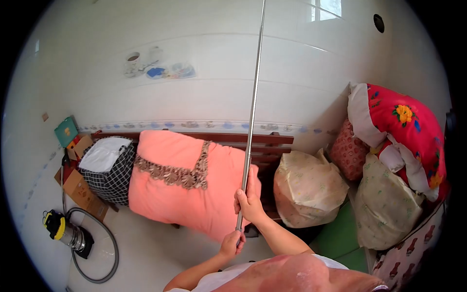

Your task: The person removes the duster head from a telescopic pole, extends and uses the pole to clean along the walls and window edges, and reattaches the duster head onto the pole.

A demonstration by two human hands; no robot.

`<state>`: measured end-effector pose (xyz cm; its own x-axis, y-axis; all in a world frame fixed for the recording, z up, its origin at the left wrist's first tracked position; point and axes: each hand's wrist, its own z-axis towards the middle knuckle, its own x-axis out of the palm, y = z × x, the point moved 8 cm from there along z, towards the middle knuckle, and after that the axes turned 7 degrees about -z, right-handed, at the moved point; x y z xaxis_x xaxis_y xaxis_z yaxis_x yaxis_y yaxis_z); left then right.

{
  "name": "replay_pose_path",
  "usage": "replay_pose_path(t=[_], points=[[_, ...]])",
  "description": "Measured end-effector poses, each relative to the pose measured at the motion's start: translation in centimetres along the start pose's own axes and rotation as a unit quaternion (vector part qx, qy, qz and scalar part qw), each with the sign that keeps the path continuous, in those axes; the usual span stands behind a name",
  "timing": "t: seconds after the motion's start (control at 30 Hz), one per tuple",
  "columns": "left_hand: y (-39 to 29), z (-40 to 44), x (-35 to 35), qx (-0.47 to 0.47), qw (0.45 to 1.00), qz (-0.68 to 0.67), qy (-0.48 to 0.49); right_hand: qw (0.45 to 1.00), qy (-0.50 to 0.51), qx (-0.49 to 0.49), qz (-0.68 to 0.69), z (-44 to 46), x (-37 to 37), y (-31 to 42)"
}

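A long, thin metal pole (pixel 254 92) rises nearly upright in front of me, and its upper end runs out of the top of the view. My left hand (pixel 231 243) is closed round its lower end. Higher up, my right hand (pixel 250 200) grips the same pole, with one finger stretched along the shaft. Just behind the hands lies a thick folded pink blanket (pixel 189 170) with a brown lace band, resting on a dark wooden bench (pixel 267 139). What the pole's top looks like is hidden.
Left of the blanket are a black checked bag (pixel 111 177), a cardboard box (pixel 83 187) and a vacuum cleaner (pixel 73 237) with its hose on the floor. To the right stand a pale cloth bundle (pixel 309 190), another bundle (pixel 386 209) and red floral bedding (pixel 406 121). A tiled wall (pixel 204 104) rises behind.
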<state>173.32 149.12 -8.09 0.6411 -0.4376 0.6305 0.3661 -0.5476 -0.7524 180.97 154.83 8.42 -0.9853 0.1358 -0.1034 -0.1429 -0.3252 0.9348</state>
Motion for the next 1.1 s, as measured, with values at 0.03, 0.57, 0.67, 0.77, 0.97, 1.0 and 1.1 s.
replay_pose_path(t=[0.03,0.57,0.67,0.77,0.97,1.0,1.1], points=[[-0.2,-1.7,-1.2,0.001,1.0,-0.004,-0.008,1.0,0.003,0.003,0.005,-0.6,1.9,-0.1],[-4.3,-16.9,-11.6,0.095,0.981,-0.022,-0.167,0.985,0.165,0.046,0.009,-4.2,22.6,1.0],[-4.2,-15.6,-11.7,0.109,0.98,-0.022,-0.168,0.985,0.168,0.03,0.01,-3.4,22.7,0.5],[-4.2,-13.2,-11.6,0.11,0.981,-0.003,-0.161,0.989,0.143,0.045,-0.003,-2.3,21.1,0.4],[-1.8,-7.6,-9.3,0.095,0.989,0.07,-0.093,0.997,0.063,0.045,0.014,-1.8,13.8,-2.7],[-1.1,-6.8,-8.7,0.091,0.989,0.076,-0.084,0.998,0.049,0.048,0.013,-1.8,12.4,-3.1],[0.8,-4.6,-7.3,0.087,0.991,0.091,-0.047,0.998,0.011,0.043,-0.042,-2.8,8.8,-3.7]])
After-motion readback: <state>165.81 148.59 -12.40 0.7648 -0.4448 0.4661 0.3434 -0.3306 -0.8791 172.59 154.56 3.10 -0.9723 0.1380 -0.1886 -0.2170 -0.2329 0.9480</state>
